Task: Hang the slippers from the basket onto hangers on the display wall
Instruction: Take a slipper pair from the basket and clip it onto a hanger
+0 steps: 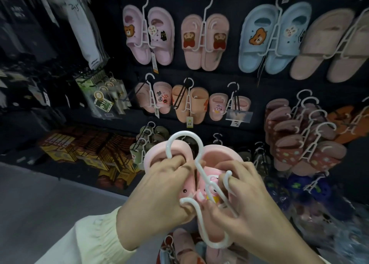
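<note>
The dark display wall fills the view, hung with rows of slippers on white hangers: a blue pair at upper right, a pink pair with bear patches in the middle, a lilac pair to its left. Low in the centre, in front of the wall, both hands hold a pink pair of slippers side by side, long axis running up and away, open heels toward the wall. A white hanger lies along the gap between them, its big hook pointing up at the wall. The left hand grips the left slipper, fingers curled into its opening. The right hand pinches the hanger's right prong against the right slipper.
</note>
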`<state>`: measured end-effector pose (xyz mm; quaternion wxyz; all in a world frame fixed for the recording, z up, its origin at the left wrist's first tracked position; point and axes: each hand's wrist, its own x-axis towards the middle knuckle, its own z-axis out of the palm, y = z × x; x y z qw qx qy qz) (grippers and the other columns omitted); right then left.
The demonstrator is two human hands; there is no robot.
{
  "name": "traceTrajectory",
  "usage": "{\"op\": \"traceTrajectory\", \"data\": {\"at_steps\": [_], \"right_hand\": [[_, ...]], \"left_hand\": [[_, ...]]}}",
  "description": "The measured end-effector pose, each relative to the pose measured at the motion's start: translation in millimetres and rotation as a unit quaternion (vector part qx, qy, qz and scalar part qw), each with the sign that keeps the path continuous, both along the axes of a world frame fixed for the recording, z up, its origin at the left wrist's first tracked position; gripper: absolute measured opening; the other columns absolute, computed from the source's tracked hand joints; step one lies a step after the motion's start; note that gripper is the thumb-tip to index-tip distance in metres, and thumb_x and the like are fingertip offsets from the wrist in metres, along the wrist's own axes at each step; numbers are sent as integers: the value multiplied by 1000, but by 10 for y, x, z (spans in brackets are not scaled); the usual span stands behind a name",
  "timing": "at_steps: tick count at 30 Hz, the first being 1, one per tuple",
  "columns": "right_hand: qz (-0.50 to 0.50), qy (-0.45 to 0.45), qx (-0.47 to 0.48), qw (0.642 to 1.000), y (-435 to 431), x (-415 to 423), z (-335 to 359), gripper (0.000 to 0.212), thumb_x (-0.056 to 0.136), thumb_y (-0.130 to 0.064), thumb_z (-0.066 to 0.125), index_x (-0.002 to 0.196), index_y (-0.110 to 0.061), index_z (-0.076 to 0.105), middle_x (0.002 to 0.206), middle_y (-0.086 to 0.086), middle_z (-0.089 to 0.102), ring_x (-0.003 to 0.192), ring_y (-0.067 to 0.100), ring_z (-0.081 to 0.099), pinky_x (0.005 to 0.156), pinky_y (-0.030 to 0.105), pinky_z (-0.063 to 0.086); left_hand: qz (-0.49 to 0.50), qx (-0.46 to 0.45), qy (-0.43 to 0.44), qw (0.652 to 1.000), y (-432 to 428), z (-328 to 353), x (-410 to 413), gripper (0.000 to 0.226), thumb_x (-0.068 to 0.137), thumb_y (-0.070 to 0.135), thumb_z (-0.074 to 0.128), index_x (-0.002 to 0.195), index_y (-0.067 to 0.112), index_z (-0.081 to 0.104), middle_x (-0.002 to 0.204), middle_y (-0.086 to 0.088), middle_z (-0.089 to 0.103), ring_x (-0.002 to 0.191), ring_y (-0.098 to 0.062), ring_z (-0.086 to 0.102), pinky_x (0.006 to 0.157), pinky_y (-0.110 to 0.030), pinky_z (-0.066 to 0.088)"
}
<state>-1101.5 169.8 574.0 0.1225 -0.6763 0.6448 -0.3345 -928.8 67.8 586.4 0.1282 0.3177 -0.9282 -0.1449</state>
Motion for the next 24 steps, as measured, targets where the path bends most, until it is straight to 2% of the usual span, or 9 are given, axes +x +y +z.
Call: {"op": "traceTrajectory", "data": {"at_steps": [2, 4, 7, 10, 12, 14, 17, 21, 24], "right_hand": [[-32, 12, 13, 999, -12, -57, -70, 25, 81, -60, 53, 74, -35, 54, 114, -24, 47, 117, 7, 39, 94, 36, 40], [-56, 21, 2, 998, -4, -77, -141, 23, 81, -60, 53, 70, -40, 46, 107, -21, 47, 109, 10, 40, 88, 37, 41], [-68, 31, -1, 997, 11, -62, -230, 29, 80, -59, 53, 69, -34, 46, 96, -16, 46, 98, 14, 40, 80, 37, 40], [-65, 39, 18, 997, 0, -49, -347, 29, 80, -56, 54, 71, -28, 51, 95, -14, 47, 95, 16, 41, 81, 38, 42], [-57, 43, 30, 997, 2, -26, -423, 27, 80, -54, 56, 74, -28, 54, 96, -12, 47, 94, 16, 41, 81, 38, 43], [-64, 44, 31, 997, 3, -6, -481, 26, 81, -53, 56, 73, -29, 50, 95, -13, 46, 93, 15, 40, 80, 37, 43], [-83, 41, 20, 995, 0, -4, -502, 28, 85, -53, 55, 72, -29, 46, 93, -15, 45, 92, 15, 41, 80, 37, 41], [-86, 23, 11, 996, -9, 2, -522, 31, 87, -57, 51, 71, -30, 49, 80, -17, 48, 91, 11, 44, 81, 37, 40], [-90, -10, -5, 996, 13, 59, -528, 34, 87, -56, 51, 68, -28, 55, 82, -16, 51, 92, 6, 45, 79, 37, 43]], "left_hand": [[-11, 15, 1, 1000, -7, -9, 54, 86, 73, 47, 69, 145, 46, 21, 115, 12, 44, 106, -9, 41, 92, -24, 42], [-29, 25, -21, 999, -32, 3, 129, 109, 77, 38, 74, 144, 58, -9, 120, 15, 34, 111, -5, 33, 93, -19, 37], [-51, 19, -26, 998, -63, -11, 186, 117, 84, 22, 69, 142, 58, -27, 122, 8, 35, 115, -9, 36, 92, -28, 45], [-60, 25, -8, 998, -45, -60, 199, 112, 87, 22, 67, 140, 58, -24, 131, 10, 32, 124, -5, 30, 100, -21, 39], [-63, 19, 6, 998, -45, -95, 206, 105, 84, 21, 68, 147, 54, -8, 135, 8, 33, 127, -5, 29, 102, -19, 36], [-61, 13, 16, 998, -60, -103, 226, 99, 79, 19, 67, 148, 45, 2, 135, 7, 38, 128, -7, 32, 101, -18, 35], [-65, 31, 16, 997, -39, -73, 234, 96, 77, 17, 61, 151, 43, 7, 123, 11, 40, 120, -6, 36, 94, -16, 36], [-82, 64, 4, 995, 73, -44, 210, 97, 79, 20, 56, 158, 38, 1, 114, 11, 36, 115, -9, 38, 96, -29, 42], [-83, 61, -12, 995, 141, -56, 197, 101, 80, 19, 55, 157, 35, -8, 110, 11, 34, 109, -9, 37, 97, -28, 40]]}}
